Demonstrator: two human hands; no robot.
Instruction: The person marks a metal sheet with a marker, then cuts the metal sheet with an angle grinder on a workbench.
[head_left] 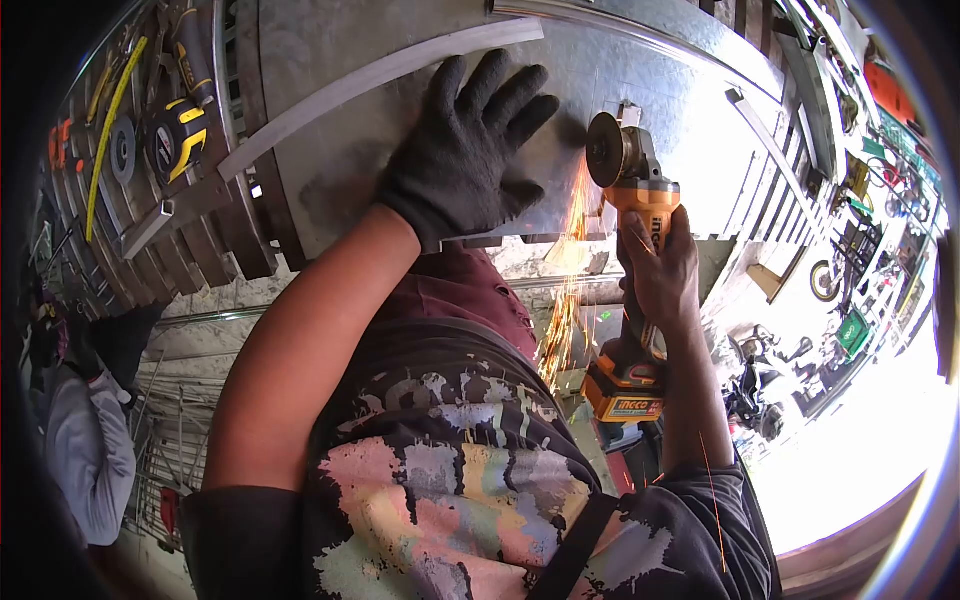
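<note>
My right hand (662, 262), bare, is wrapped round the body of an orange and black cordless angle grinder (648, 200). Its disc (606, 150) meets the metal sheet (340, 170), and orange sparks (572, 270) stream down from there toward my lap. My left hand (470, 145), in a dark glove, lies with spread fingers on the sheet, left of the grinder, and holds nothing. Just beyond its fingertips a long flat metal strip (380, 72) crosses the sheet.
On the slatted bench at the left lie a tape measure (178, 138), a grey disc (123, 150) and a yellow strip (106, 135). A person in grey (90, 450) is at the lower left. Metal profiles (780, 165) and a bicycle wheel (826, 280) are at the right.
</note>
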